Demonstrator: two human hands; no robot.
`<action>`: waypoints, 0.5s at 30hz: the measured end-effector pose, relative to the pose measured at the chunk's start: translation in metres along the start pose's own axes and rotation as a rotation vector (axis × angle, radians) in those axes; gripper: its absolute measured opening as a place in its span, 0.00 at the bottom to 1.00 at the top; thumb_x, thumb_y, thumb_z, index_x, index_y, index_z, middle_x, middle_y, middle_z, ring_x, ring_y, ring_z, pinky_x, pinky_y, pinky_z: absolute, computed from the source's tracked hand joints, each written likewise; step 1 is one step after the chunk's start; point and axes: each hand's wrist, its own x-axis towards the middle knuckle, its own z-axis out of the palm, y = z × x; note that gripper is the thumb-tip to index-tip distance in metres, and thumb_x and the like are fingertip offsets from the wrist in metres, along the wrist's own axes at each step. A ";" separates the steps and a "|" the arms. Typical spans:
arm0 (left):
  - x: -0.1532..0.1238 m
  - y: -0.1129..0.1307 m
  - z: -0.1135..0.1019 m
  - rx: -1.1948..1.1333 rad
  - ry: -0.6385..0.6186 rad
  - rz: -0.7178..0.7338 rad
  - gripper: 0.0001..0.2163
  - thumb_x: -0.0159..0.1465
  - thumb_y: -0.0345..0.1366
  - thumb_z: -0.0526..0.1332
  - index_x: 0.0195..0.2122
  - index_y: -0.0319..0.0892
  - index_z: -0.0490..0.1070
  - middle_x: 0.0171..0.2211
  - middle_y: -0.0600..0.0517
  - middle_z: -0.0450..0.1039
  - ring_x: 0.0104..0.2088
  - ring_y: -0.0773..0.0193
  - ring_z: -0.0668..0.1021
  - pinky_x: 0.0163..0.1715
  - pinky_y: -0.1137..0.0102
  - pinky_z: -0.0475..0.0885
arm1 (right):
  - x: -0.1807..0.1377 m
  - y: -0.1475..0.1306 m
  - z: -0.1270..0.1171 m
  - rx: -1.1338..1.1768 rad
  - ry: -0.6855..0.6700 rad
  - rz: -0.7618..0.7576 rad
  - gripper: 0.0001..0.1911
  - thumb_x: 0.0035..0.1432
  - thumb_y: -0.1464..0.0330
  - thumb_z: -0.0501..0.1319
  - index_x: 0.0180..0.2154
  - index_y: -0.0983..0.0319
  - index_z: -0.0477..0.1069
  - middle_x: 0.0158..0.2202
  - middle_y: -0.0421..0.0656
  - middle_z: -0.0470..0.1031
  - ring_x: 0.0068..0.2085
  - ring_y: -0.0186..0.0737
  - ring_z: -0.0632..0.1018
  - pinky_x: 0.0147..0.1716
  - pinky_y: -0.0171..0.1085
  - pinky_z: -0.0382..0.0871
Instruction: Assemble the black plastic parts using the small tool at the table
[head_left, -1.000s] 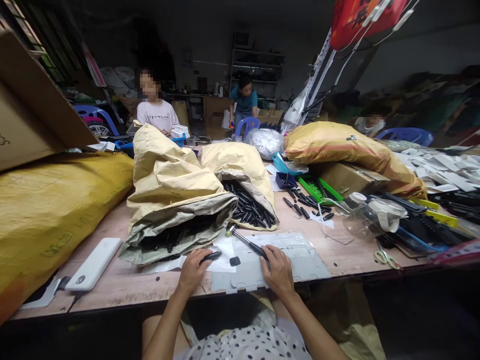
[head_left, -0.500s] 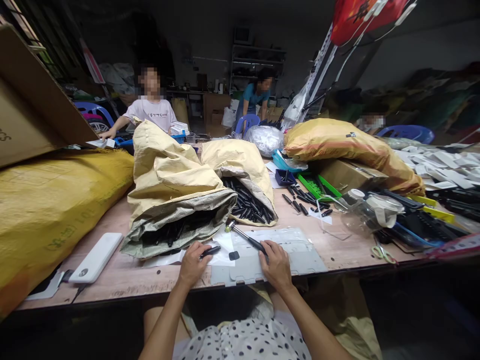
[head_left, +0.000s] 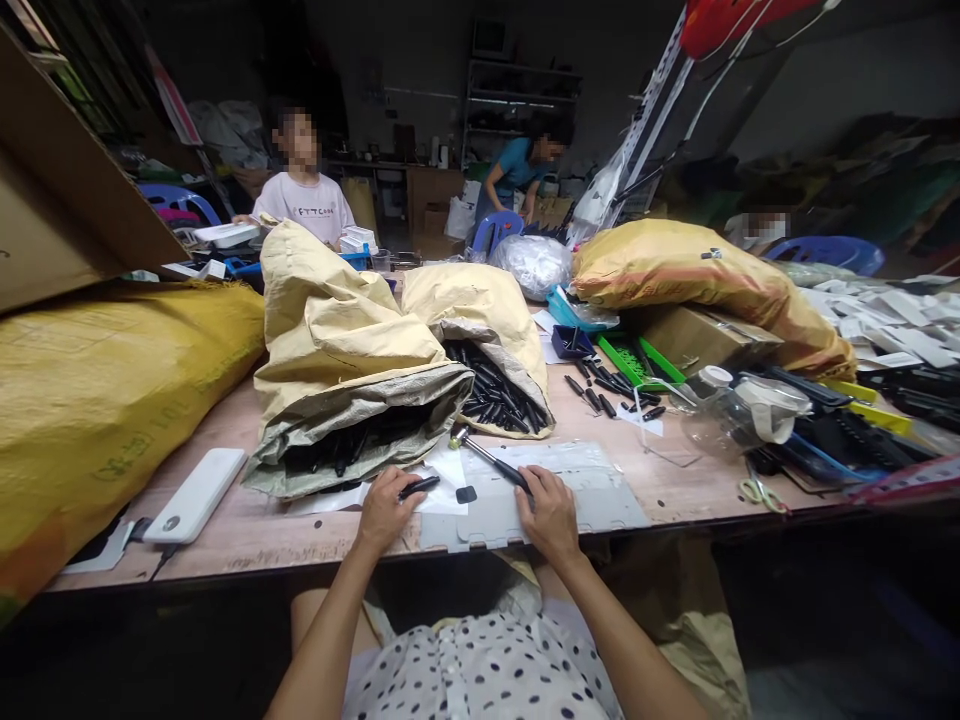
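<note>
My left hand [head_left: 386, 512] is closed round a black, tapered handle-like piece [head_left: 420, 487], its tip pointing right, just in front of the open sack [head_left: 345, 330]. In my right hand [head_left: 549, 512] is the black grip of a small hammer [head_left: 491, 459], whose metal head lies to the upper left near the second sack [head_left: 480, 295]. Between my hands, a small dark square [head_left: 466, 495] sits at the left part of a greyish sheet [head_left: 592, 490]. Black pieces like the one I hold fill the mouths of both sacks.
Left stand a yellow sack [head_left: 127, 370] and a white power bank [head_left: 196, 490]. To the right are a green tray [head_left: 637, 360], several loose black pieces, a clear plastic jar [head_left: 712, 425] and scissors [head_left: 761, 490]. Two co-workers [head_left: 307, 205] [head_left: 514, 175] are beyond the table.
The view has tilted slightly, so the table sits a little higher. Both hands keep their holds. The seated co-worker's arm has drawn back, with a white object now near it.
</note>
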 end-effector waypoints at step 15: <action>0.001 -0.001 0.001 0.010 0.017 0.005 0.10 0.59 0.34 0.67 0.42 0.48 0.83 0.35 0.51 0.76 0.37 0.59 0.79 0.43 0.65 0.75 | 0.000 0.000 -0.004 0.004 -0.019 0.032 0.17 0.65 0.67 0.55 0.50 0.58 0.78 0.49 0.49 0.77 0.49 0.48 0.74 0.47 0.45 0.68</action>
